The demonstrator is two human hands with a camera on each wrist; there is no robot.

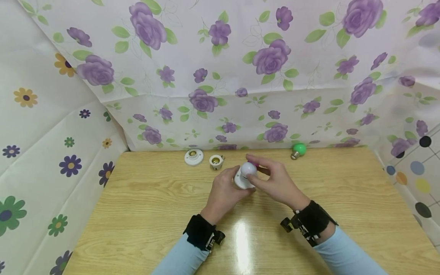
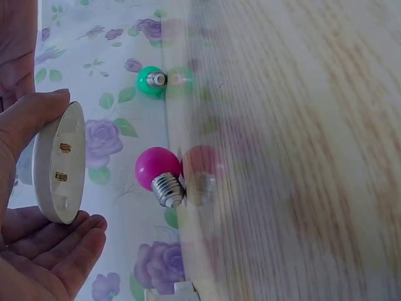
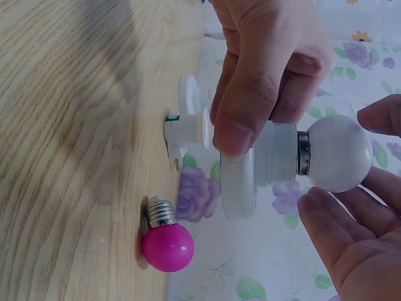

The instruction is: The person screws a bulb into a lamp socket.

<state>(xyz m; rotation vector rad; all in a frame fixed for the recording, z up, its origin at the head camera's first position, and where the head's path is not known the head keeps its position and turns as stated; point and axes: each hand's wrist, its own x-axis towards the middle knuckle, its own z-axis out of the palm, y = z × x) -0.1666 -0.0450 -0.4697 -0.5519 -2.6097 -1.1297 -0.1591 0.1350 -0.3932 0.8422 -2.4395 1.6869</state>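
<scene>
A white round lamp holder (image 3: pixel 238 182), with a flat base and two brass screws underneath (image 2: pixel 61 177), is gripped by its rim in my left hand (image 1: pixel 225 191). It is raised off the table. A white light bulb (image 3: pixel 341 153) sits in its socket, a strip of the metal cap showing at the joint. My right hand (image 1: pixel 276 181) has thumb and fingers round the bulb's globe. Close behind the hands, a pink bulb (image 2: pixel 158 168) lies on the table, mostly covered in the head view.
Another round white lamp holder (image 1: pixel 194 157) and a smaller white socket (image 1: pixel 216 162) stand at the table's back edge, left of the hands. A green bulb (image 1: pixel 300 149) lies at the back right. Flowered sheeting (image 1: pixel 206 126) rises behind the wooden table (image 1: pixel 144 214).
</scene>
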